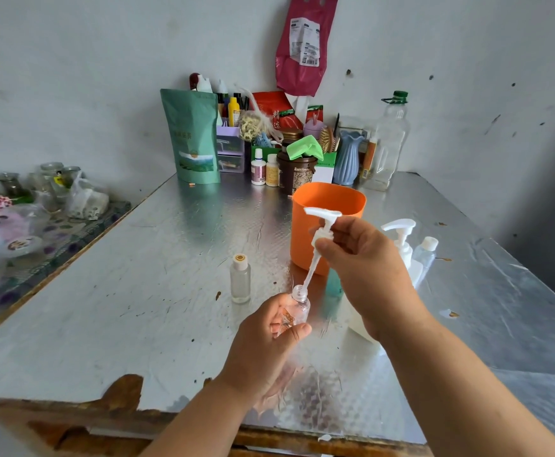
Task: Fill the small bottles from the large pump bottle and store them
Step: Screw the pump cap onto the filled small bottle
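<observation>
My left hand (271, 331) grips a small clear bottle (297, 306) with an orange print, tilted, its neck open. My right hand (365, 262) pinches a white pump head (323, 222) by its collar, and the pump's long tube reaches down into the small bottle's neck. A second small clear bottle with a white cap (240, 279) stands upright to the left. Behind my right hand stand a white pump bottle (401, 240) and a small clear capped bottle (426, 253). A teal bottle (334, 285) shows partly behind my right wrist.
An orange tub (329, 199) stands just behind my hands on the foil-covered table (137, 275). Along the back wall are a green pouch (192, 136), jars, a blue vase (348, 158) and a tall clear bottle (390, 140). Clutter lies on the left side table.
</observation>
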The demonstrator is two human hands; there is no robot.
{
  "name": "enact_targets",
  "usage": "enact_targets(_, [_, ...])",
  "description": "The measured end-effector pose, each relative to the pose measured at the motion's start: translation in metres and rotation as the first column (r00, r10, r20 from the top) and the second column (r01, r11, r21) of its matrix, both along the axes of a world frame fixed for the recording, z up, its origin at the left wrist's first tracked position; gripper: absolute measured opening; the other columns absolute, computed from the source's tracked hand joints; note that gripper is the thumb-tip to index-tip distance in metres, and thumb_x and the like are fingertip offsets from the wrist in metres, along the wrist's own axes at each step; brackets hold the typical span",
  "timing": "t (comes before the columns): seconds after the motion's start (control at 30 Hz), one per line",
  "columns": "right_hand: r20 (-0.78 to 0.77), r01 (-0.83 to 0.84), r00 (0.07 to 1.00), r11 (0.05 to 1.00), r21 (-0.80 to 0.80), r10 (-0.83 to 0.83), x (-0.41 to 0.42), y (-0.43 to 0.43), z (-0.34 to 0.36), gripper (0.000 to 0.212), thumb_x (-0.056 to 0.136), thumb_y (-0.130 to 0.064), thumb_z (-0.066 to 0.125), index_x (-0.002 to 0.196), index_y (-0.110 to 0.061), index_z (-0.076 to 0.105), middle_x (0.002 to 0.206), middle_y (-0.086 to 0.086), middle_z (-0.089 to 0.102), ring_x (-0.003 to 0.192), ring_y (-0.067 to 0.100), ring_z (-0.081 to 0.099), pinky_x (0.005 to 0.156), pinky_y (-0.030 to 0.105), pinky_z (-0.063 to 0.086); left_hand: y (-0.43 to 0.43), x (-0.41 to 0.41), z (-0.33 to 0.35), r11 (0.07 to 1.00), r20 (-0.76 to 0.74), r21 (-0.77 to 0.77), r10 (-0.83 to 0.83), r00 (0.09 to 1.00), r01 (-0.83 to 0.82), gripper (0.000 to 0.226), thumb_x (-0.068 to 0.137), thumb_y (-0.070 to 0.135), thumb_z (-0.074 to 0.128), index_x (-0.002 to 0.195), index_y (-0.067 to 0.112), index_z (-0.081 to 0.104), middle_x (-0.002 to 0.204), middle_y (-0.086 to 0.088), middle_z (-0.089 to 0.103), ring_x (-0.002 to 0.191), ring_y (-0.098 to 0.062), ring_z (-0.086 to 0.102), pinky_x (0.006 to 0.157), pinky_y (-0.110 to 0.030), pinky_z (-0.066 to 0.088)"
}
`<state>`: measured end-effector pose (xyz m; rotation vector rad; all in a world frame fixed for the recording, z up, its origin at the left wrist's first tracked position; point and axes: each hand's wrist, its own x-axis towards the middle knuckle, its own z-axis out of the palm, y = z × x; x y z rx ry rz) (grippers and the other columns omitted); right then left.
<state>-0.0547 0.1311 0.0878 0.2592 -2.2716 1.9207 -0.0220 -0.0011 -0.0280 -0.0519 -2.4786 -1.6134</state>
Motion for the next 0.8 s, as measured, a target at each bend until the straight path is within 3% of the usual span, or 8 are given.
enact_targets(0.1, [-0.02, 0.011, 1.0, 1.0, 0.028, -0.011, 0.0005, -0.0008, -0.0012, 0.013, 0.088, -0.017, 0.065, 0.09, -0.029, 0.063, 0.094, -0.006, 0.072, 0.093, 0.013, 0.067, 0.086, 0.026, 0.054, -0.0001, -0.0006, -0.0002, 1.0, 0.002, -0.009, 0.006, 1.0, -0.006, 0.029, 0.085, 0.038, 0.069, 0.103, 0.053, 0.051, 0.101, 0.032, 0.063, 0.098, 0.016, 0.057, 0.085, -0.01, 0.045])
enact_targets(0.23, [-0.057, 0.034, 0.998, 0.999, -0.032, -0.035, 0.0026, 0.0005, -0.0011, 0.014, 0.088, -0.017, 0.064, 0.086, -0.031, 0.062, 0.09, -0.008, 0.072, 0.087, 0.009, 0.067, 0.081, 0.022, 0.053, -0.0001, -0.0019, -0.0023, 1.0, 0.008, -0.018, 0.015, 1.0, -0.015, 0.037, 0.085, 0.04, 0.068, 0.12, 0.04, 0.055, 0.111, 0.023, 0.065, 0.103, 0.006, 0.059, 0.092, -0.017, 0.048])
enact_targets(0.37, [-0.058, -0.002, 0.998, 0.998, 0.058, 0.005, 0.0053, 0.0006, -0.0024, 0.013, 0.088, -0.016, 0.064, 0.091, -0.029, 0.064, 0.089, -0.012, 0.072, 0.084, 0.004, 0.067, 0.077, 0.015, 0.051, 0.0004, -0.0017, -0.0027, 1.0, 0.008, -0.009, 0.014, 1.0, -0.014, 0.034, 0.085, 0.039, 0.069, 0.116, 0.041, 0.055, 0.107, 0.024, 0.065, 0.102, 0.007, 0.059, 0.092, -0.018, 0.048])
enact_targets(0.63, [-0.086, 0.094, 0.991, 0.993, -0.076, -0.101, 0.003, 0.0078, 0.0, 0.013, 0.089, -0.022, 0.063, 0.101, -0.027, 0.064, 0.097, -0.008, 0.072, 0.093, 0.011, 0.067, 0.086, 0.028, 0.054, 0.0001, -0.0019, -0.0045, 1.0, 0.016, -0.018, 0.006, 1.0, -0.006, 0.036, 0.086, 0.043, 0.067, 0.12, 0.041, 0.054, 0.113, 0.024, 0.064, 0.107, 0.005, 0.059, 0.095, -0.019, 0.049])
enact_targets(0.8, [-0.066, 0.091, 0.993, 0.992, -0.092, -0.098, 0.0035, 0.0054, -0.0039, 0.014, 0.089, -0.021, 0.063, 0.102, -0.025, 0.063, 0.097, -0.008, 0.071, 0.093, 0.009, 0.067, 0.086, 0.027, 0.054, -0.0001, -0.0021, -0.004, 0.999, 0.018, -0.035, 0.012, 1.0, -0.012, 0.029, 0.085, 0.043, 0.067, 0.108, 0.052, 0.051, 0.108, 0.03, 0.063, 0.103, 0.011, 0.057, 0.092, -0.016, 0.048])
